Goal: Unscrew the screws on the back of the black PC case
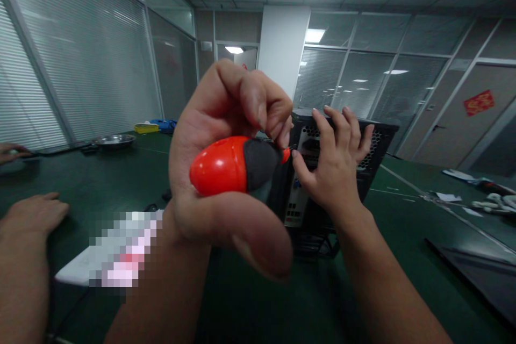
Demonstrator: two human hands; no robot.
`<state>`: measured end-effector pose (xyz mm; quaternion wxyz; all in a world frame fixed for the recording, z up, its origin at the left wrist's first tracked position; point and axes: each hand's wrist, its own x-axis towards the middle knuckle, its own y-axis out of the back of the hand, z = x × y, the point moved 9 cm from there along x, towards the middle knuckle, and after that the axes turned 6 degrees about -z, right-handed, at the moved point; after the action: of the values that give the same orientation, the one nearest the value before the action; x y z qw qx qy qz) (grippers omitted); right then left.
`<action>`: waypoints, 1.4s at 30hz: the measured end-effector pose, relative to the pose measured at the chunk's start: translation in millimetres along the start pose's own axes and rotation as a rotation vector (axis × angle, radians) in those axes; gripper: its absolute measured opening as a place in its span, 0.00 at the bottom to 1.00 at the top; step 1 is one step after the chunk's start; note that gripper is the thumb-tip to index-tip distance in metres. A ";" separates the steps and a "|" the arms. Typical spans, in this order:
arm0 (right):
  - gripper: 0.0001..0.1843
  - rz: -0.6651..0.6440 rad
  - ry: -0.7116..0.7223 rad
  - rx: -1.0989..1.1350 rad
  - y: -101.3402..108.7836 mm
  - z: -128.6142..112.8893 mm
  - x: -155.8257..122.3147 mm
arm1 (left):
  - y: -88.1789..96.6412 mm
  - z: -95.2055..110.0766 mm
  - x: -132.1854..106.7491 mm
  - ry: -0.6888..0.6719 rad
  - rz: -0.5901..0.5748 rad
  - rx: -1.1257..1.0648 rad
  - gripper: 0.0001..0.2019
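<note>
My left hand [220, 99] is raised close to the camera and is shut around a screwdriver's fat red and black handle [226, 166], fingertips pinching near the front of the handle. The shaft is hidden. Behind it, my right hand [334, 172] rests with fingers spread on the top rear edge of a black computer case [381, 137]. The case stands on the green table [403, 236], its rear panel with ports [296, 209] facing me.
Another person's hand [36, 212] and forearm lie on the table at the left, with a second hand [10, 151] farther back. A blurred white box [76, 271], a metal bowl [114, 141], white cables [495, 201] and a dark flat panel [475, 269] lie around.
</note>
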<state>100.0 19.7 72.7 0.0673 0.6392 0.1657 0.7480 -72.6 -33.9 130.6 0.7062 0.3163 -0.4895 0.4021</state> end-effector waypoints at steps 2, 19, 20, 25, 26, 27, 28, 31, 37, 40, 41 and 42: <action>0.38 0.005 -0.002 -0.003 0.4 -0.2 0.1 | 2.3 -0.4 -0.4 0.030 0.006 0.033 0.22; 0.35 -0.023 0.008 -0.010 -1.5 0.3 -0.6 | -22.3 21.4 -1.5 -0.072 -0.156 0.046 0.19; 0.36 -0.027 0.006 -0.020 -1.8 0.4 -0.6 | -21.6 21.6 -1.1 -0.081 -0.123 0.027 0.21; 0.40 -0.012 0.012 -0.023 -1.1 -0.2 -0.5 | -17.1 8.5 -4.8 0.041 -0.076 -0.018 0.22; 0.39 -0.005 0.013 -0.021 -0.7 -0.3 -0.6 | -16.7 5.8 -6.0 0.063 -0.096 -0.044 0.21; 0.38 0.003 0.014 -0.015 -0.1 -0.3 -0.6 | -15.3 3.9 -6.7 0.072 -0.105 -0.075 0.20; 0.38 0.010 0.015 -0.005 0.5 -0.3 -0.7 | -13.1 2.7 -7.0 0.072 -0.105 -0.093 0.19; 0.37 0.010 0.014 0.014 1.6 -0.3 -0.7 | -10.2 0.5 -5.3 0.060 -0.121 -0.035 0.23; 0.37 0.002 0.002 0.010 2.2 -0.5 0.3 | -19.9 5.3 -6.4 -0.026 -0.156 0.114 0.25; 0.36 0.017 0.009 0.008 2.0 -0.4 0.6 | -21.5 12.8 -9.9 -0.056 -0.141 0.099 0.25; 0.36 0.017 0.009 0.006 1.6 0.1 0.5 | -20.8 15.8 -10.1 -0.060 -0.135 0.091 0.25; 0.36 0.014 0.007 0.005 1.3 0.8 0.4 | -19.9 18.4 -9.7 -0.058 -0.134 0.086 0.26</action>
<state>100.9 18.8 73.7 0.0599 0.6379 0.1632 0.7503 -65.1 -61.4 126.3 0.7027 0.3899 -0.4700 0.3651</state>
